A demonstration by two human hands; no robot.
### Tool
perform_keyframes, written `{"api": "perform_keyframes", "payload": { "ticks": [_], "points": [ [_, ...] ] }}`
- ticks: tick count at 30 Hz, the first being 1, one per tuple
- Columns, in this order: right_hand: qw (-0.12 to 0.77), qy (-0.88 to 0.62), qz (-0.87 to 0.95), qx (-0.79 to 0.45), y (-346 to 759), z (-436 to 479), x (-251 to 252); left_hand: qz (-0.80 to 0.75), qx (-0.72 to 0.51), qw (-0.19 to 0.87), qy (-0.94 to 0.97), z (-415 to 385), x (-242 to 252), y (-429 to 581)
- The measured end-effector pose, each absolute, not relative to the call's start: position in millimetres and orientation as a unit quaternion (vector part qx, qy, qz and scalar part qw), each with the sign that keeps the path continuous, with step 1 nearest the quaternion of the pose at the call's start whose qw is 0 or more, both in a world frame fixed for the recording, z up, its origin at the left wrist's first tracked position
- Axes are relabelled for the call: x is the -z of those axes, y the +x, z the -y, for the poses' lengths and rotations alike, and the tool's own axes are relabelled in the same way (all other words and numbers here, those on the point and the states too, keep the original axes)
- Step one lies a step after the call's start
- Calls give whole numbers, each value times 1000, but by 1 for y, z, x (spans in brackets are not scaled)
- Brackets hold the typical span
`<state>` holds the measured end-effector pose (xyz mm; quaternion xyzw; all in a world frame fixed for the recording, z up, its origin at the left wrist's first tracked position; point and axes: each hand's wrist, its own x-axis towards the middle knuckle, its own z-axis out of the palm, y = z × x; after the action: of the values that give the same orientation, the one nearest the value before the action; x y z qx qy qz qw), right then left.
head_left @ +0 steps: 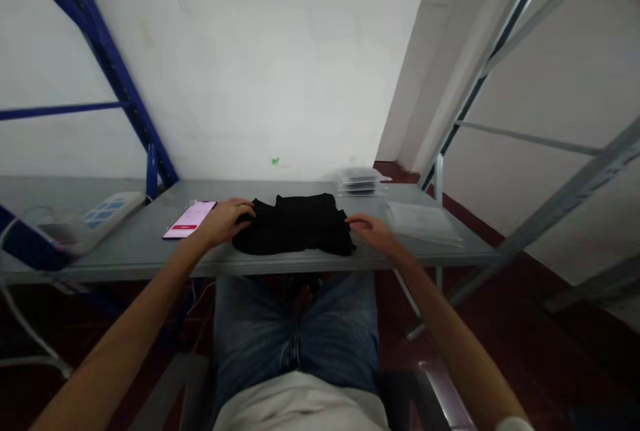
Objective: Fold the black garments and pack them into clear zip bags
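A black garment [297, 224], a piece of dark cloth whose exact kind I cannot make out, lies spread on the grey table in front of me. My left hand [229, 223] is at its upper left corner, fingers curled over the edge and thumb close by. At the opposite side, my right hand [373, 231] pinches the right edge between fingertips and thumb. The cloth has an uneven outline with a notch along its far side.
A phone with a lit pinkish screen [191, 219] lies left of my left hand. Farther left is a white power strip [107, 214]. A stack of clear plastic packets [359, 181] and flat plastic bags [423, 222] lie on the right. Blue [107, 64] and grey metal frames [473, 97] flank the grey table [280, 264].
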<state>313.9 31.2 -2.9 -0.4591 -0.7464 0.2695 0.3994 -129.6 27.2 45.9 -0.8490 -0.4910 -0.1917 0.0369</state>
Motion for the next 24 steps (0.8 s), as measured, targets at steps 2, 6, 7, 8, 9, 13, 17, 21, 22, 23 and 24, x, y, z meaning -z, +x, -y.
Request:
{"api": "perform_keyframes", "payload": {
  "ticks": [2, 6, 7, 8, 9, 13, 17, 21, 22, 23, 24],
  "points": [
    [415, -457, 739, -271, 315, -39, 5, 505, 206, 13, -838, -37, -47, -126],
    [373, -479, 762, -224, 312, -48, 8, 595, 270, 19, -757, -59, -47, -124],
    [356, -482, 773, -210, 310, -51, 7, 617, 275, 23, -737, -66, -46, -126],
    [342, -483, 782, -195, 308, -54, 5, 636, 274, 23, -721, -72, -45, -128],
    [331, -483, 790, -181, 305, -58, 3, 650, 266, 17, -712, -78, -44, -130],
    [312, -486, 805, -137, 296, -69, -3, 644, 238, 43, -725, -83, -42, -129],
    [316, -499, 799, -109, 297, -69, 0, 484, 208, 50, -849, -62, -43, -103],
    [315, -465, 815, -140, 305, -62, 3, 429, 171, -11, -887, -46, -39, -78],
    [311, -456, 820, -148, 307, -60, 3, 429, 172, -17, -886, -44, -38, -75],
    [308, -451, 824, -153, 309, -60, 3, 428, 174, -20, -887, -43, -37, -72],
    [304, -449, 825, -157, 311, -60, 2, 425, 176, -22, -888, -43, -37, -71]
  ]
}}
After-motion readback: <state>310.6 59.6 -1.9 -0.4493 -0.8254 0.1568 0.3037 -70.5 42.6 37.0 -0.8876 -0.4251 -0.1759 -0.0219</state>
